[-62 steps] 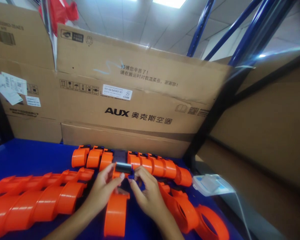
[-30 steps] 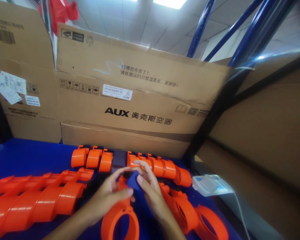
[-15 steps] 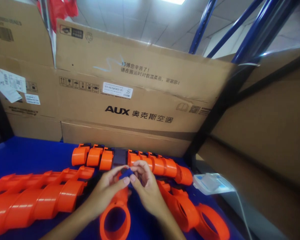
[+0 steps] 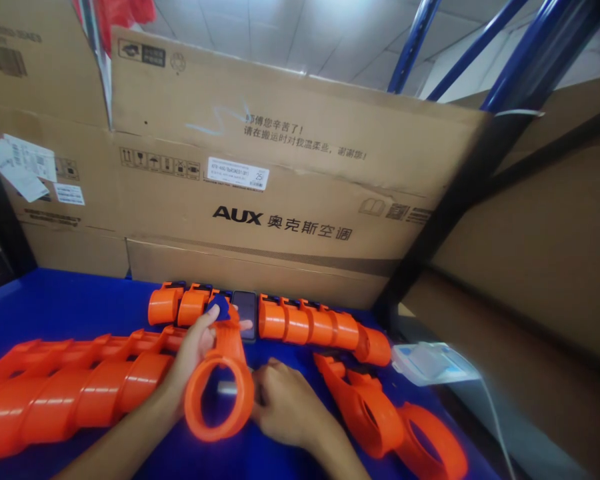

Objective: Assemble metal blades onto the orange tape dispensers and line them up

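My left hand [image 4: 193,350] grips an orange plastic ring part [image 4: 220,390] by its upper stem and holds it upright over the blue table [image 4: 70,307]. A small blue piece [image 4: 220,308] sits on the stem's top by my fingertips. My right hand [image 4: 280,400] lies low on the table just right of the ring, fingers curled toward its base; what they touch is hidden. A dark phone [image 4: 244,313] lies right behind the ring.
A row of orange ring parts [image 4: 310,325] lines the back, with nested orange stacks at left [image 4: 65,390] and loose ones at right [image 4: 380,420]. Cardboard boxes [image 4: 280,193] wall the rear. A white packet [image 4: 430,363] with a cable lies at the right edge.
Both hands were pinching the blue piece on the stem together. Now my left hand alone lifts the ring toward the back, and my right hand has dropped to the table.
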Action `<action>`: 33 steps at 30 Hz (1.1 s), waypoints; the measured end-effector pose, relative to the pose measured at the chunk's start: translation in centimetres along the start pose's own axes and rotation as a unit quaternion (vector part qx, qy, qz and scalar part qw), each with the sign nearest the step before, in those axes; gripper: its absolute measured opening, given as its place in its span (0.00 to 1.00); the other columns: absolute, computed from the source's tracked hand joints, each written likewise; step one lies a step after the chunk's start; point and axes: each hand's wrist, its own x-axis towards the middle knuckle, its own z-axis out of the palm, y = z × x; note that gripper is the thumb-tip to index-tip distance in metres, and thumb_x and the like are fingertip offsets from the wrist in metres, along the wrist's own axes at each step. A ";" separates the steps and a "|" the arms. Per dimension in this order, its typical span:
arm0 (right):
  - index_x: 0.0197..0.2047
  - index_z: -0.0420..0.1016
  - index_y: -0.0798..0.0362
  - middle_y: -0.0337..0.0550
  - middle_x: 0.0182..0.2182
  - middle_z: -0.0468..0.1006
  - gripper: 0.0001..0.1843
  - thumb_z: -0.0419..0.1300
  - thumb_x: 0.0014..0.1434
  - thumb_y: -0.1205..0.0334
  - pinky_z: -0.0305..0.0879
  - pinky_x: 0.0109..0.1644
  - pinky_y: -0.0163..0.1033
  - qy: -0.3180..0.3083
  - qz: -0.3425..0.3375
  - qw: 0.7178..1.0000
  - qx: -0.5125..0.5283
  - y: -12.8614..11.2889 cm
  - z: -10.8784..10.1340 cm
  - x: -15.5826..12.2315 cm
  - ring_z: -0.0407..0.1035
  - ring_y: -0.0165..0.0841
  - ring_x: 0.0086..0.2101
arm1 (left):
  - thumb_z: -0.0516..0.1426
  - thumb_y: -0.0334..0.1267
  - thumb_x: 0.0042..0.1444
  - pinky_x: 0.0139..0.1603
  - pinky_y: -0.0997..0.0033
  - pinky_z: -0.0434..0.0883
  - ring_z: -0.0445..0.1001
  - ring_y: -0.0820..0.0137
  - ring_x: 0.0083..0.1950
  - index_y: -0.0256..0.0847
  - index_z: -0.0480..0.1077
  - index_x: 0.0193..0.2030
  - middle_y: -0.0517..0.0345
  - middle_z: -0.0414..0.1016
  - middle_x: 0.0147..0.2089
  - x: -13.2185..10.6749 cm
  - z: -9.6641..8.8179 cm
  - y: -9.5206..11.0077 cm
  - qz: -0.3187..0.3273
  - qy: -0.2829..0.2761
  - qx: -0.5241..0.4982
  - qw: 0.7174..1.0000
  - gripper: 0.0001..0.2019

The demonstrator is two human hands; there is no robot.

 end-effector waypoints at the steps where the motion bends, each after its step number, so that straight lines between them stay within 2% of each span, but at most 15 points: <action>1: 0.19 0.65 0.50 0.35 0.17 0.71 0.15 0.64 0.50 0.71 0.43 0.25 0.35 0.000 0.002 1.000 0.004 0.0 0.0 0.1 0.61 0.30 0.20 | 0.60 0.59 0.54 0.22 0.71 0.67 0.69 0.70 0.19 0.31 0.77 0.50 0.57 0.74 0.21 0.0 0.1 -0.1 0.007 0.000 -0.002 1.000 0.30; 4: 0.19 0.66 0.50 0.36 0.18 0.72 0.14 0.64 0.51 0.70 0.42 0.24 0.35 0.024 0.018 0.999 0.029 0.4 -0.2 0.2 0.61 0.29 0.19 | 0.62 0.54 0.54 0.24 0.72 0.69 0.72 0.70 0.21 0.36 0.76 0.48 0.57 0.77 0.25 0.0 0.6 -0.5 0.042 -0.006 -0.011 0.999 0.23; 7: 0.20 0.68 0.51 0.37 0.18 0.73 0.13 0.64 0.51 0.69 0.44 0.23 0.34 0.071 0.040 0.996 0.045 1.1 -0.6 0.2 0.63 0.30 0.20 | 0.63 0.51 0.54 0.29 0.69 0.73 0.79 0.64 0.28 0.39 0.75 0.46 0.53 0.80 0.30 -0.4 1.0 -0.9 0.044 -0.018 -0.006 0.999 0.20; 12: 0.21 0.67 0.51 0.38 0.19 0.72 0.13 0.59 0.57 0.65 0.50 0.24 0.34 0.147 0.088 0.985 0.031 2.4 -1.1 0.7 0.65 0.32 0.21 | 0.65 0.46 0.54 0.33 0.66 0.75 0.82 0.60 0.35 0.40 0.72 0.54 0.48 0.83 0.39 -1.3 1.4 -1.5 0.043 -0.042 0.003 0.998 0.22; 16: 0.23 0.66 0.50 0.38 0.19 0.71 0.14 0.56 0.61 0.61 0.54 0.26 0.35 0.209 0.118 0.970 0.037 2.8 -1.2 0.9 0.65 0.33 0.22 | 0.65 0.46 0.55 0.28 0.70 0.73 0.81 0.63 0.31 0.42 0.72 0.54 0.50 0.83 0.38 -1.2 1.3 -2.1 0.024 -0.033 0.050 0.998 0.22; 20: 0.25 0.64 0.50 0.36 0.20 0.66 0.15 0.55 0.63 0.60 0.55 0.27 0.34 0.245 0.129 0.957 0.086 2.3 -1.3 0.9 0.62 0.32 0.23 | 0.67 0.45 0.53 0.24 0.75 0.69 0.73 0.74 0.21 0.42 0.72 0.50 0.60 0.78 0.31 -0.7 1.0 -2.8 0.024 -0.018 0.086 0.996 0.20; 22: 0.25 0.62 0.50 0.35 0.21 0.64 0.17 0.54 0.65 0.56 0.55 0.27 0.34 0.246 0.118 0.953 0.130 2.1 -1.4 1.0 0.60 0.31 0.24 | 0.68 0.46 0.53 0.20 0.78 0.65 0.70 0.77 0.19 0.42 0.72 0.50 0.63 0.75 0.28 -0.6 0.9 -3.0 0.028 0.004 0.091 0.995 0.20; 25: 0.28 0.62 0.50 0.34 0.24 0.63 0.18 0.53 0.68 0.51 0.58 0.29 0.33 0.212 0.082 0.946 0.233 1.8 -1.2 1.2 0.58 0.30 0.26 | 0.68 0.45 0.52 0.23 0.77 0.68 0.76 0.72 0.25 0.42 0.72 0.50 0.59 0.79 0.33 -0.6 1.1 -2.9 0.047 0.021 0.073 0.996 0.21; 29: 0.34 0.66 0.50 0.37 0.30 0.67 0.16 0.54 0.68 0.48 0.65 0.36 0.35 0.171 0.068 0.919 0.349 1.5 -0.7 1.2 0.63 0.32 0.31 | 0.63 0.48 0.57 0.34 0.68 0.76 0.82 0.61 0.39 0.41 0.73 0.51 0.49 0.83 0.42 -0.9 1.6 -2.3 0.037 -0.028 -0.017 0.999 0.18; 33: 0.41 0.71 0.49 0.41 0.37 0.73 0.14 0.55 0.67 0.47 0.70 0.44 0.40 0.127 0.096 0.899 0.409 1.5 -0.2 0.8 0.69 0.37 0.39 | 0.61 0.49 0.58 0.38 0.62 0.78 0.82 0.55 0.44 0.41 0.73 0.54 0.46 0.83 0.45 -1.0 1.8 -1.8 0.036 -0.052 -0.050 0.997 0.20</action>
